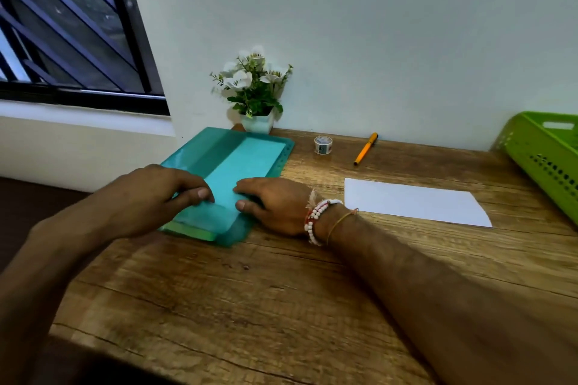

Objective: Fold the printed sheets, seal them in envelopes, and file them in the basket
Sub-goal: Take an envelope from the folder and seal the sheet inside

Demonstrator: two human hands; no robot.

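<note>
Both hands rest on the translucent teal plastic folder (231, 166) at the wooden desk's (250, 306) left edge. The left hand (156, 197) pinches its near edge; the right hand (275, 206) presses flat, holding nothing. It seems sheets are being taken out. Next, a fold. A white paper sheet (413, 201) lies beside; the green plastic basket (544, 153) waits far right.

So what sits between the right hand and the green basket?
Head view: one white sheet lies flat on the table between the right hand and the green basket.
</note>
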